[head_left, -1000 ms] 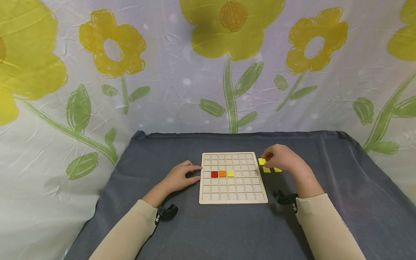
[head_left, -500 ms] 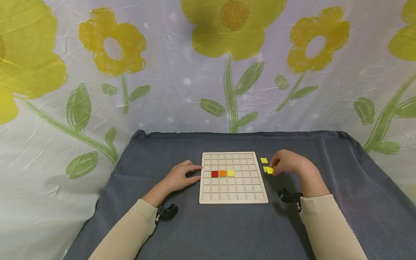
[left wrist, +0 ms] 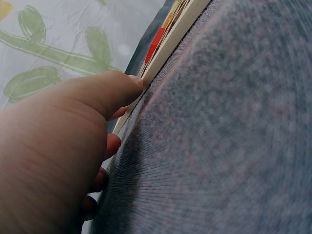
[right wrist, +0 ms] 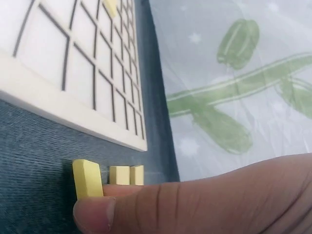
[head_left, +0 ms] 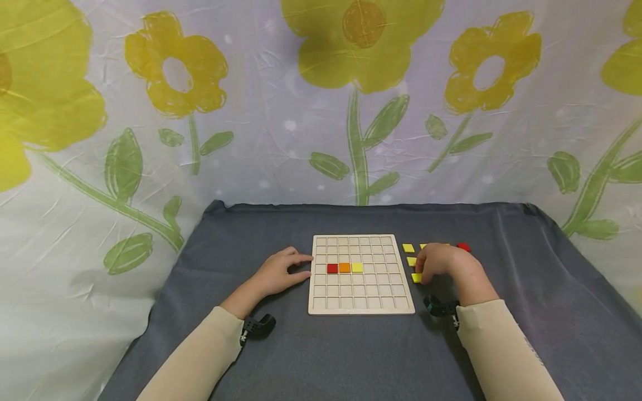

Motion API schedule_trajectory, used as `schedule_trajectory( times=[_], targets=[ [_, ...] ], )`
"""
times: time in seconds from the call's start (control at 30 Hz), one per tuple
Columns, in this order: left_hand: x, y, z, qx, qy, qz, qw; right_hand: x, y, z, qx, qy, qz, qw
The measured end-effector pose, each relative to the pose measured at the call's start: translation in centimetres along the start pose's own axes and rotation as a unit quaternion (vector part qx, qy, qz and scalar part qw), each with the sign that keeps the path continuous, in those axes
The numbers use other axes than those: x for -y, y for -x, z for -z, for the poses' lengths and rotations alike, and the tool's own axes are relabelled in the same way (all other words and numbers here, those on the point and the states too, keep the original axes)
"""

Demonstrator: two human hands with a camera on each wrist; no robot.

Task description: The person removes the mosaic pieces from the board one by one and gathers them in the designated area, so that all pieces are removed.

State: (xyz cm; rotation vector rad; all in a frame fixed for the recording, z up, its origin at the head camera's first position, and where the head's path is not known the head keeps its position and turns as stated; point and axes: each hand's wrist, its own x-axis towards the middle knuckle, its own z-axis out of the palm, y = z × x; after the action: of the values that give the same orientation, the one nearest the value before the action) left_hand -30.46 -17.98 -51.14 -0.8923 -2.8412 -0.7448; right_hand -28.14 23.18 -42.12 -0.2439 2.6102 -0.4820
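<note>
My left hand [head_left: 276, 273] rests at the left edge of a square wooden grid board [head_left: 361, 309], thumb and fingertips touching its rim. A red tile [head_left: 332, 268], an orange tile [head_left: 344, 268] and a light yellow tile [head_left: 357, 268] sit side by side in one row of the grid. Right of the board, my right hand [head_left: 446, 263] pinches a yellow tile [right wrist: 87, 179] between thumb and finger, low over the cloth. Two more yellow tiles, an upper one [head_left: 408, 248] and a lower one [head_left: 412, 262], lie beyond it along the board's right side.
Behind my right hand lie a partly hidden yellow tile [head_left: 423, 245] and a red tile [head_left: 463, 247]. A dark grey cloth [head_left: 321, 356] covers the table. At the back hangs a flower-printed curtain [head_left: 281, 128].
My right hand has left the upper yellow tile and brought another yellow tile nearer to me, below the other two. Tiles behind that hand have come into view. My left hand has stayed put.
</note>
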Motion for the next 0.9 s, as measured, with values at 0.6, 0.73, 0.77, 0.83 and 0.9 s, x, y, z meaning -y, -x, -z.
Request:
schedule_trajectory(
  times=[0.6, 0.73, 0.77, 0.83, 0.9],
  targets=[
    [0.2, -0.2, -0.1, 0.000, -0.003, -0.003, 1.0000, 0.6, 0.7, 1.2, -0.038, -0.028, 0.021, 0.9986],
    [0.4, -0.2, -0.2, -0.001, 0.000, -0.003, 1.0000, 1.2, 0.9, 1.5, -0.064, -0.033, 0.037, 0.9967],
    [0.4, -0.2, -0.3, -0.001, 0.000, -0.002, 1.0000, 1.4, 1.0, 1.6, -0.068, -0.033, 0.044, 0.9961],
    [0.4, -0.2, -0.3, 0.000, 0.001, 0.000, 1.0000, 1.7, 1.1, 1.7, -0.075, -0.037, 0.056, 0.9949],
    [0.3, -0.2, -0.3, 0.001, 0.001, 0.003, 1.0000, 2.0, 1.2, 1.7, -0.083, -0.039, 0.067, 0.9935]
  ],
)
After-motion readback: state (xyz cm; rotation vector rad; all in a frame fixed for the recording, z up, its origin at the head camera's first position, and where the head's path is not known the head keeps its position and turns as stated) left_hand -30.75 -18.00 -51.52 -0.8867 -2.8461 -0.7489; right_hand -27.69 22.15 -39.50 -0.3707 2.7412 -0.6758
